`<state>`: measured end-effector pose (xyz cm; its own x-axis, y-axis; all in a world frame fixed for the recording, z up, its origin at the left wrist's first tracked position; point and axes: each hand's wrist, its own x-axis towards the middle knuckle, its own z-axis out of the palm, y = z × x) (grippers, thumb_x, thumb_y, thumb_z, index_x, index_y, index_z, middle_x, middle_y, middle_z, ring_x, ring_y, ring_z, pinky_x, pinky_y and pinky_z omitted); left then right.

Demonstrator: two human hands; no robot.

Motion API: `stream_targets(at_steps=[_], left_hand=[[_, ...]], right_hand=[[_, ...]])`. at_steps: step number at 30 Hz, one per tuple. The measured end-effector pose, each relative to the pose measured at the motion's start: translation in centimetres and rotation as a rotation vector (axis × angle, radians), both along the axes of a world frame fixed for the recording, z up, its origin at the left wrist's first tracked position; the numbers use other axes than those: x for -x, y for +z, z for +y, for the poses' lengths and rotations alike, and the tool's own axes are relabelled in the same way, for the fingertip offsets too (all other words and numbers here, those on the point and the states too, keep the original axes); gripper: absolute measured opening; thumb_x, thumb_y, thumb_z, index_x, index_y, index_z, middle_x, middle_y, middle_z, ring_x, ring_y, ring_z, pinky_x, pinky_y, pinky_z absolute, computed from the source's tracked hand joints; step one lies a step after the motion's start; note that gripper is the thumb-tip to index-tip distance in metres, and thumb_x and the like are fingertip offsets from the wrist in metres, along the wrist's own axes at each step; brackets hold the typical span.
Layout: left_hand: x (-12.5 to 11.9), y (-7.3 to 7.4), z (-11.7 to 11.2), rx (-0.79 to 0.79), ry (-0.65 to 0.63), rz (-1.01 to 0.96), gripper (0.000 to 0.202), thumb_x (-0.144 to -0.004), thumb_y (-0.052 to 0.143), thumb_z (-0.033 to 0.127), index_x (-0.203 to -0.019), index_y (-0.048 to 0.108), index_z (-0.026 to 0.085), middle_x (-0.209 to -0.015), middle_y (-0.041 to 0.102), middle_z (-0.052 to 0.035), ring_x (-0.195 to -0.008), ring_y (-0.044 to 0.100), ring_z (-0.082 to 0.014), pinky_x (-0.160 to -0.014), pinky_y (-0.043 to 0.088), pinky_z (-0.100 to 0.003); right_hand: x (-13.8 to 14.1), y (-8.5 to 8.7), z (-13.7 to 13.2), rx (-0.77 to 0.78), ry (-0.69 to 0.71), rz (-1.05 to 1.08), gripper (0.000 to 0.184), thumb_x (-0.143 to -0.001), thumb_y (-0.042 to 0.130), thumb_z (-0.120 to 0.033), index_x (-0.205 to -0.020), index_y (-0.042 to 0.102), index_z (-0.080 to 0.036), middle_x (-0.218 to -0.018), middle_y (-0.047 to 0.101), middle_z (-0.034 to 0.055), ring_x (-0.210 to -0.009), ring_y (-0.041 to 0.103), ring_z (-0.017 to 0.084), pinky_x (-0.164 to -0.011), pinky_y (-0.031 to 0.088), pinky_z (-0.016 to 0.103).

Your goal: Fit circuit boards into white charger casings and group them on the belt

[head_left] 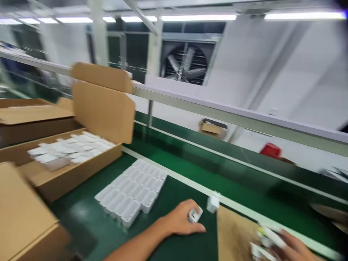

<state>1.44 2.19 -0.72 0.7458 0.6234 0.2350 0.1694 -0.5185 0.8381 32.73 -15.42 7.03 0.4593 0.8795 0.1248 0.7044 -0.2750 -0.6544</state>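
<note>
My left hand (185, 219) reaches over the green bench, its fingers curled round a small white plastic block (195, 215) with a dark slot in its face; the thumb sticks out to the side. Just beyond it stands another small white block (212, 204) by the bench's pale edge strip. At the lower right, my right hand (295, 246) is smeared by motion and partly cut off. Its fingers are closed on a white plastic piece (274, 237) above a brown cardboard sheet (231, 230). Other small white parts (259, 252) lie there, too blurred to name.
Left of my hand, rows of white plastic housings (133, 192) stand packed together. An open cardboard box (89, 166) holds many white pieces (73, 146). More cardboard boxes (24, 214) crowd the left. Behind the bench run a green conveyor belt (174, 148) and a long rail (231, 116).
</note>
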Motion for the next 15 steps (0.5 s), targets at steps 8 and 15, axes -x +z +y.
stream_targets(at_steps=[8,15], left_hand=[[-0.3,1.2,-0.4,-0.045,-0.112,0.032,0.03,-0.086,0.073,0.042,-0.104,0.058,0.024,-0.105,0.061,-0.0014,-0.091,0.057,-0.0209,-0.087,0.045,-0.035],[-0.5,1.3,-0.1,-0.069,-0.126,0.094,0.035,-0.088,0.073,0.042,-0.113,0.057,0.025,-0.113,0.063,-0.0029,-0.1,0.061,-0.0242,-0.092,0.047,-0.039]], right_hand=[[2.2,-1.5,1.7,0.235,0.1,-0.059,0.017,-0.088,0.057,-0.032,-0.077,0.05,-0.022,-0.075,0.065,0.0045,-0.07,0.057,0.021,-0.065,0.038,0.032],[3.7,-1.1,-0.8,0.203,0.089,-0.106,0.031,-0.084,0.071,-0.04,-0.105,0.064,-0.018,-0.111,0.067,0.0119,-0.092,0.064,0.028,-0.079,0.046,0.036]])
